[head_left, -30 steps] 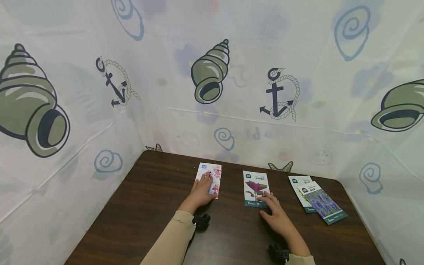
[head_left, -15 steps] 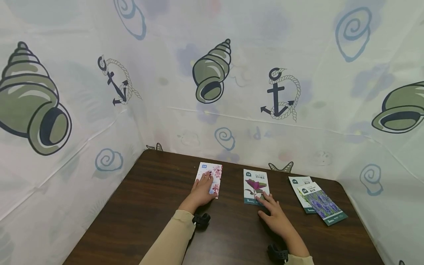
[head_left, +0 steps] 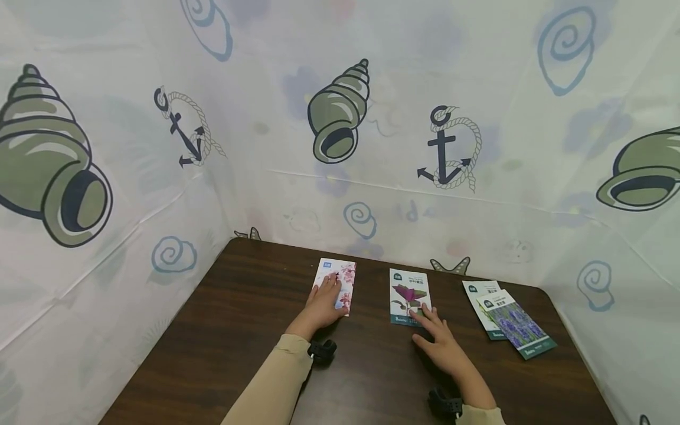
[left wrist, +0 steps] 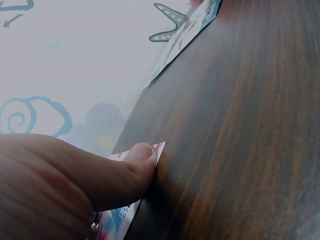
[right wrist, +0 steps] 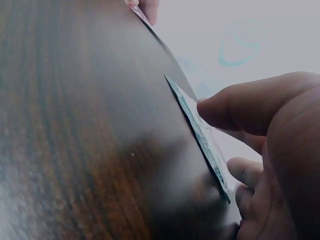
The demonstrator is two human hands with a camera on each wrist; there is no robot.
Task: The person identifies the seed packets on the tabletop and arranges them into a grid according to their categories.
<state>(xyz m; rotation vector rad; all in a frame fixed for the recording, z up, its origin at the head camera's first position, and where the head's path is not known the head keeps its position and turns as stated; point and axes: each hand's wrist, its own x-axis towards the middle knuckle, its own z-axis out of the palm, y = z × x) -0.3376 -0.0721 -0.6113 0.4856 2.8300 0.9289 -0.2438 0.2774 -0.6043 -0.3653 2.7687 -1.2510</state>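
A pink-flower seed packet (head_left: 342,276) lies on the dark wooden table (head_left: 239,330). My left hand (head_left: 324,301) rests flat on it with straight fingers. In the left wrist view the thumb (left wrist: 142,156) presses the corner of this packet (left wrist: 117,220). A packet with a purple-leaved plant (head_left: 406,292) lies to its right. My right hand (head_left: 432,333) touches its lower right corner with extended fingers. In the right wrist view the thumb (right wrist: 235,107) hovers over that packet's edge (right wrist: 197,131), and the fingers lie beyond it.
Two more seed packets (head_left: 510,321), one showing purple flowers, overlap near the table's right side. Cloth walls printed with shells and anchors (head_left: 443,150) close in the table at the back and both sides. The table's near half is bare wood.
My right hand has slid slightly left along the purple-leaf packet's lower edge. The left hand stays on the pink packet.
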